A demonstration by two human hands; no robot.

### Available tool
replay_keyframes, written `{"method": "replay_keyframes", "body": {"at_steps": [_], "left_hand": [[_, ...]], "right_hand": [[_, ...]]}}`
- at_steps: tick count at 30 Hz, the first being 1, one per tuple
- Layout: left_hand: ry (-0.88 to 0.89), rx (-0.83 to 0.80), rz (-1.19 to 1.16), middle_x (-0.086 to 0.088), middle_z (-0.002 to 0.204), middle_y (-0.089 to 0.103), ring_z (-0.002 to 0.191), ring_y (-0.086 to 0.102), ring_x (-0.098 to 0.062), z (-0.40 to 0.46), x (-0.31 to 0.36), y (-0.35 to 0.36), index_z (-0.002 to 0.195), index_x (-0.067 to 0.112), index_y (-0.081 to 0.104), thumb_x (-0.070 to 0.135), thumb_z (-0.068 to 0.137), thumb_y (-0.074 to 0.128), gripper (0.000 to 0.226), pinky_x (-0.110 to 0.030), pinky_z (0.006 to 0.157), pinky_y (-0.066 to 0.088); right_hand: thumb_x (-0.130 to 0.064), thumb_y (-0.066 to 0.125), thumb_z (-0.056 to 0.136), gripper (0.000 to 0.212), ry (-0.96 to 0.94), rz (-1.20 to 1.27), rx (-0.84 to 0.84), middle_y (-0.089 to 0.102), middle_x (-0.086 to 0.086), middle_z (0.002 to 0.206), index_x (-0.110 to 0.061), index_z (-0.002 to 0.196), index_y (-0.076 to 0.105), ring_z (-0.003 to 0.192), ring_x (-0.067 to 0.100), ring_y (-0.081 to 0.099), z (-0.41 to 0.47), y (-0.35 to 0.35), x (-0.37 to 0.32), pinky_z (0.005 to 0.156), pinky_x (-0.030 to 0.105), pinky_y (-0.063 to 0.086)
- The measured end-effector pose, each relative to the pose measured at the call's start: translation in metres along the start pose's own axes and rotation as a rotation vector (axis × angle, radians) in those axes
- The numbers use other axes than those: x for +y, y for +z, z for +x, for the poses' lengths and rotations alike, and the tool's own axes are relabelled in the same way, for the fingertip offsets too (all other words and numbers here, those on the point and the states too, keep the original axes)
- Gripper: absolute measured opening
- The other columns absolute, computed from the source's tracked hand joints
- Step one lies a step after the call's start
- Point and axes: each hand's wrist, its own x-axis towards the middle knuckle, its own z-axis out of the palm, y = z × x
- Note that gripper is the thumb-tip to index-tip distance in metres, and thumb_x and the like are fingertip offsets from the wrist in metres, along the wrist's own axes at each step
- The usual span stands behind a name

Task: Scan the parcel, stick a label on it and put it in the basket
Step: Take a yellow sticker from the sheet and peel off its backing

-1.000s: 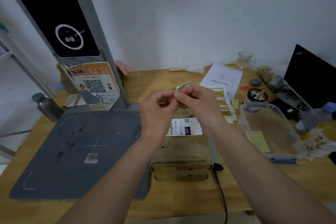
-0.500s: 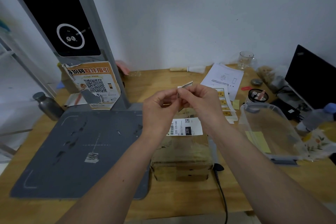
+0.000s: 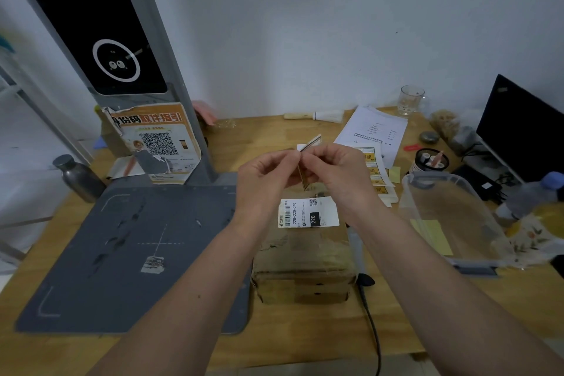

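A brown cardboard parcel (image 3: 305,256) lies on the wooden table, with a white shipping label (image 3: 308,212) on its top face. Above it, my left hand (image 3: 265,175) and my right hand (image 3: 335,171) meet at the fingertips and pinch a small yellow-edged sticker with its white backing (image 3: 311,145). A flap of the sticker hangs down between my hands. A clear plastic basket (image 3: 451,217) stands to the right of the parcel. The grey scanner pad (image 3: 128,250) lies to the left, under the scanner post (image 3: 122,49).
A sheet of yellow labels (image 3: 377,175) and papers (image 3: 374,131) lie behind my right hand. A glass mug (image 3: 410,99), a black monitor (image 3: 525,128), a plastic bottle (image 3: 531,195), a metal flask (image 3: 80,178) and a black cable (image 3: 374,327) surround the work area.
Both hands stay pinched together over the parcel. The sticker has peeled further from its backing, and a flap now hangs down between the hands.
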Motion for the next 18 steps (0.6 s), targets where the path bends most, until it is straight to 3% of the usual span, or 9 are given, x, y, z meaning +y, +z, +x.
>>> {"method": "replay_keyframes", "body": {"at_steps": [12, 18], "left_hand": [[-0.093, -0.010, 0.000, -0.018, 0.089, 0.074, 0.086, 0.071, -0.029, 0.0053, 0.0025, -0.0059, 0.088, 0.001, 0.073, 0.011, 0.087, 0.065, 0.013, -0.033, 0.083, 0.058], [-0.071, 0.045, 0.165, -0.001, 0.080, 0.066, 0.079, 0.057, -0.011, 0.0075, 0.0001, -0.0070, 0.072, 0.022, 0.071, 0.022, 0.087, 0.066, 0.015, -0.033, 0.085, 0.051]], "right_hand": [[-0.009, 0.068, 0.084, 0.006, -0.005, -0.090, -0.027, 0.068, 0.006, 0.075, -0.004, 0.082, 0.071, 0.068, 0.013, 0.061, 0.0021, 0.0017, 0.0029, 0.065, 0.026, 0.054], [-0.009, 0.068, 0.084, 0.005, 0.051, -0.044, -0.038, 0.064, -0.003, 0.066, -0.007, 0.081, 0.071, 0.055, -0.001, 0.057, 0.0021, 0.0027, 0.0044, 0.056, 0.014, 0.050]]}}
